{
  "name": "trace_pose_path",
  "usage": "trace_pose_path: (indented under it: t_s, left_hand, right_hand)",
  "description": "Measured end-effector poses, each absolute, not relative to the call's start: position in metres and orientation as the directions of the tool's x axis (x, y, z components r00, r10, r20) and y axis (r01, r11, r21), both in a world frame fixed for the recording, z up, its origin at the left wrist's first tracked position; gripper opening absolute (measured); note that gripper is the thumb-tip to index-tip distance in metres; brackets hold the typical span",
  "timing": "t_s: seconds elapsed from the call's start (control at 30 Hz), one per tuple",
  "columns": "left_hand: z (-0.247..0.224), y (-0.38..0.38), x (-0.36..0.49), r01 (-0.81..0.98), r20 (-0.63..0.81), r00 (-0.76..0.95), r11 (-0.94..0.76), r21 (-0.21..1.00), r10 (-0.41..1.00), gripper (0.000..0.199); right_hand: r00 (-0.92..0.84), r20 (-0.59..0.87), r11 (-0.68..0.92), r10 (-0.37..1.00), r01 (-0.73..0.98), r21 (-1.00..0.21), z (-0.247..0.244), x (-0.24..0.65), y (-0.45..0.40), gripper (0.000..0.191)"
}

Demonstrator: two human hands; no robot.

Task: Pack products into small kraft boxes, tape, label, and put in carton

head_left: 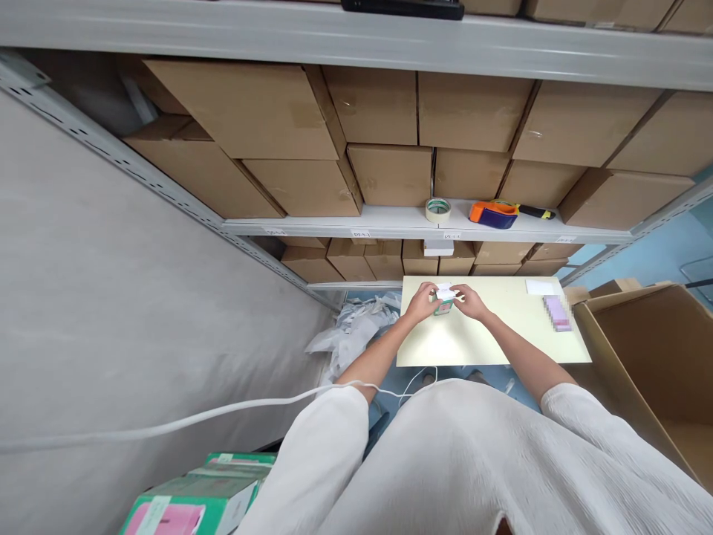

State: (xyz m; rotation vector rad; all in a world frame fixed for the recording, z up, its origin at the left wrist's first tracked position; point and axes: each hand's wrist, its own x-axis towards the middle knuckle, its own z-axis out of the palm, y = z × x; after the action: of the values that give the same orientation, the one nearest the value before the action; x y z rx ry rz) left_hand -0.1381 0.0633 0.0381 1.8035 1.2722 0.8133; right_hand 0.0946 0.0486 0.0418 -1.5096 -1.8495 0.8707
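the left hand (422, 302) and right hand (471, 302) pinch a small green-and-white box (443, 307) from opposite sides, at the far left of the pale table (495, 343). keep finger pressure light and even; hold the white top (445, 292) square.

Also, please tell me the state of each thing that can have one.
Small box: held; sealed or not, unclear
Left hand: closed on it
Right hand: closed on it
Large carton: open
Shelf cartons: stacked
Tape roll: set down
Orange-blue tool: set down
White scraps: crumpled, heaped
White cable: curved
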Motion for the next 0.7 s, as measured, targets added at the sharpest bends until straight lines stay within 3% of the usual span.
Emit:
trace_pose_path:
  t_s: [0.27,0.7]
  left_hand:
    - [0.042,0.068,-0.135,0.544,0.072,0.343,-0.261,0.797,0.937,0.046]
    - [0.044,0.064,-0.133,0.571,0.067,0.347,-0.268,0.776,0.935,0.030]
  right_hand:
    - [-0.183,0.048,0.158,0.982,0.656,-0.738,0.045,0.090,0.054,0.028]
    - [-0.279,0.108,0.284,0.954,0.732,-0.620,0.029,0.095,0.055,0.030]
